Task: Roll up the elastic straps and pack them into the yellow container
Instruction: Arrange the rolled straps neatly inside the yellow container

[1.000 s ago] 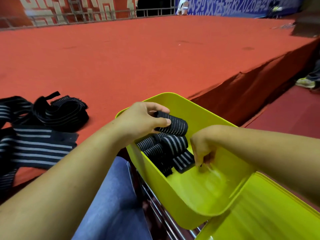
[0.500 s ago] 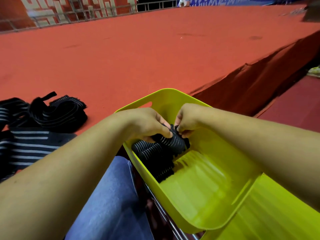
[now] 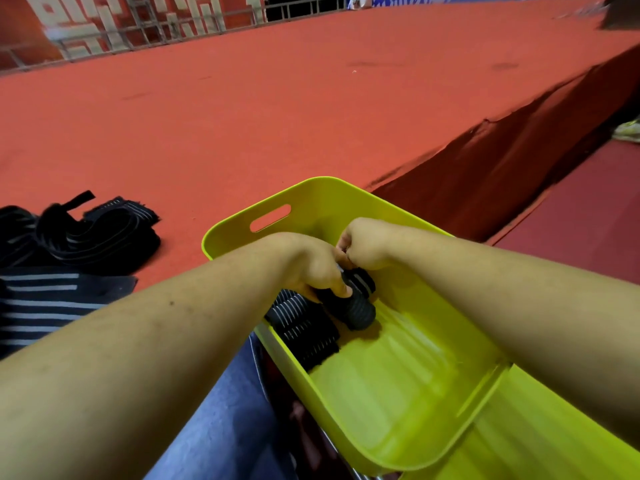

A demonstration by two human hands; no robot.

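Fingers (image 3: pixel 341 288) of my left hand (image 3: pixel 308 266) curl tight round a rolled elastic strap (image 3: pixel 358 311), low inside the yellow container (image 3: pixel 329 199). My right hand (image 3: pixel 367 247) pinches that roll's top end. Packed rolls (image 3: pixel 304 327) line the left wall just beside it, and bare floor opens rightward. Unrolled straps (image 3: pixel 90 237) lie heaped on the red platform (image 3: pixel 277 116), left of the far rim.

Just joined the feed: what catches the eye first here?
The bright yellow container in the lower middle, where the left hand and right hand meet on a black rolled strap beside packed rolls along its left wall. Next, the dark loose straps heaped on the red floor at far left.
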